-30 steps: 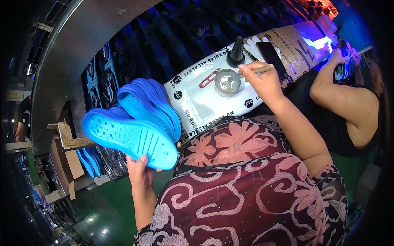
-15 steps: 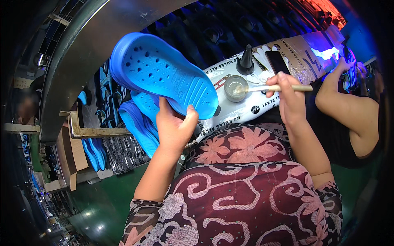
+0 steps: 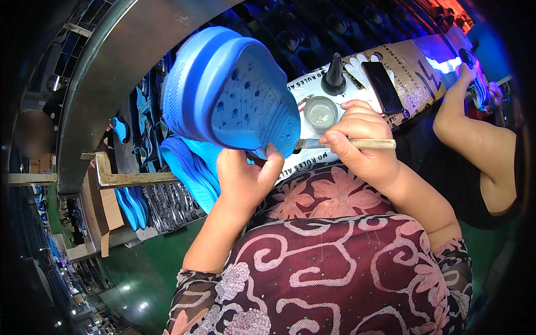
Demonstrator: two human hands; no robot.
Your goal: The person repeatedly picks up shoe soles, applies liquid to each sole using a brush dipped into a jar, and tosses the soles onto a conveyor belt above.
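My left hand grips a blue clog shoe by its heel end, sole turned toward me and raised in front of my chest. My right hand holds a wooden-handled brush level, its tip reaching toward the shoe's edge. Just beyond the brush sits a small round glass jar on the paper-covered bench. More blue clogs are stacked below the raised one, at my left.
A black cone-tipped bottle and a dark phone lie on the bench. Another person's arm works at my right under violet light. A curved metal frame and cardboard boxes stand at my left; the floor is green.
My left hand has lifted the blue clog from beside my lap up to chest height and turned its sole toward me. My right hand brought the brush from the jar toward the shoe.
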